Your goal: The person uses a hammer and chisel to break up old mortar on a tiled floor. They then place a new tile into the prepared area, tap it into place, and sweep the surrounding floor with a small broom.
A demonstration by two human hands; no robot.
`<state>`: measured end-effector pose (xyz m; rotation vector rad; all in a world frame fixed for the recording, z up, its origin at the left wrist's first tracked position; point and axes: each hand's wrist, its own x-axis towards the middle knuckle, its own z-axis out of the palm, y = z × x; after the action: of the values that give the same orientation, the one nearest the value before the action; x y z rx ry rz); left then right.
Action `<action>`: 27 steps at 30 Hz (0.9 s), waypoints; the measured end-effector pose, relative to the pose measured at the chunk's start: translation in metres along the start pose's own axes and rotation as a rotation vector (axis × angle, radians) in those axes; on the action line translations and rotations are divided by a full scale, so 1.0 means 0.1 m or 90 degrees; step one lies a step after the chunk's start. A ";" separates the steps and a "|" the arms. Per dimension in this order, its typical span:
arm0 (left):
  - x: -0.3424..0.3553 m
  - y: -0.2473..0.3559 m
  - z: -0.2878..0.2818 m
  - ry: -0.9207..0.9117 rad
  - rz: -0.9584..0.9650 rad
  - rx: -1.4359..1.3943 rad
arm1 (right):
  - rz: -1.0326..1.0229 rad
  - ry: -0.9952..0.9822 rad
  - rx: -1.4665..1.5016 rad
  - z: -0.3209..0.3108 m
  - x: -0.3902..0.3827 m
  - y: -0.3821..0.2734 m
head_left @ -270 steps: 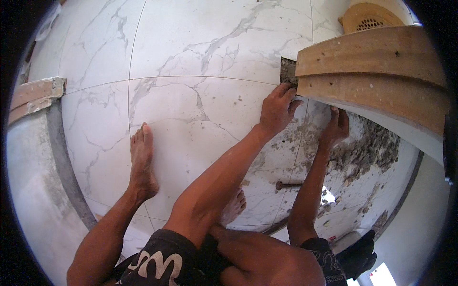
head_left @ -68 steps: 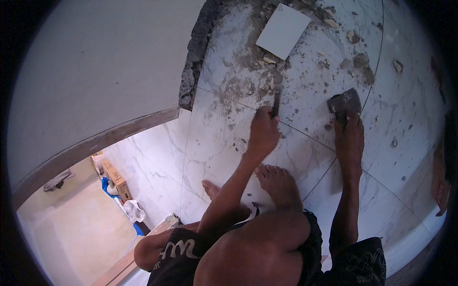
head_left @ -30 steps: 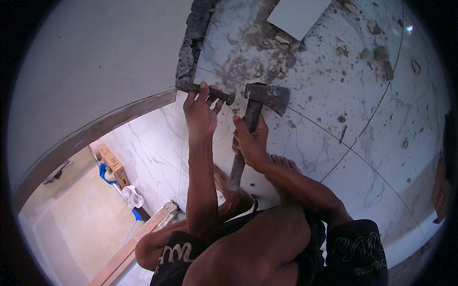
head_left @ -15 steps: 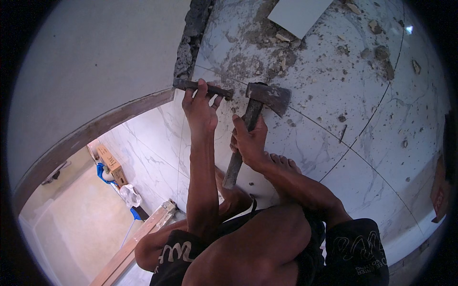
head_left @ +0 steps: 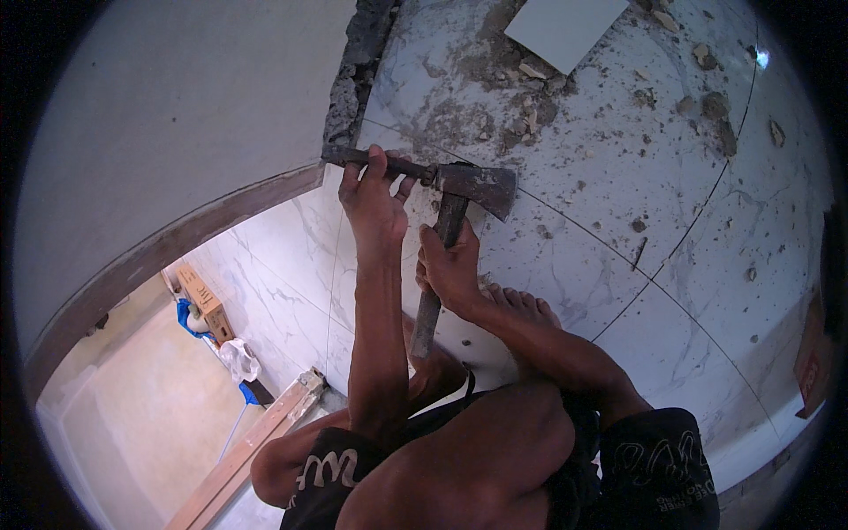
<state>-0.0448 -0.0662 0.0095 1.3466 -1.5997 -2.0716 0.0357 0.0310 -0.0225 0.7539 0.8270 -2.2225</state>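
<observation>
My left hand (head_left: 377, 199) grips a dark metal chisel (head_left: 402, 165) lying sideways, its far end at the corner of a rough, broken concrete edge (head_left: 353, 88) along the wall's foot. My right hand (head_left: 449, 269) is wrapped round the handle (head_left: 426, 327) of an axe-like tool, whose head (head_left: 477, 187) meets the near end of the chisel. Beneath my hands is marbled white tile (head_left: 574, 256) strewn with grey rubble and dust (head_left: 530, 119).
A white tile piece (head_left: 565, 31) lies at the top. At left are a wall (head_left: 177, 115) and an opening showing a pale floor (head_left: 132, 389), a cardboard box (head_left: 201, 300), a bag (head_left: 238, 358) and planks (head_left: 274, 424). My bare foot (head_left: 521, 305) rests beside my right arm.
The axe head has swung left onto the chisel's end since half a second ago. Earlier my hands were further apart; nine seconds ago they were by a wooden board.
</observation>
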 end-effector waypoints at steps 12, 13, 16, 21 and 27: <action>0.03 0.01 0.02 -0.009 -0.011 -0.009 | -0.017 0.036 -0.078 -0.05 0.04 -0.06; 0.03 0.01 0.01 0.002 -0.012 -0.006 | -0.028 0.002 -0.085 -0.07 0.03 -0.07; 0.03 0.01 -0.03 -0.015 -0.008 -0.014 | -0.044 0.110 -0.007 -0.08 -0.04 -0.12; 0.06 -0.01 -0.05 0.019 0.011 -0.005 | 0.055 0.074 -0.045 0.01 0.02 -0.12; 0.01 0.10 -0.06 -0.012 -0.036 0.010 | -0.024 0.065 0.010 -0.05 -0.04 -0.07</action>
<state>-0.0448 -0.0745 0.0170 1.3977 -1.6075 -2.1150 0.0349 0.0403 -0.0203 0.8714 0.8805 -2.2417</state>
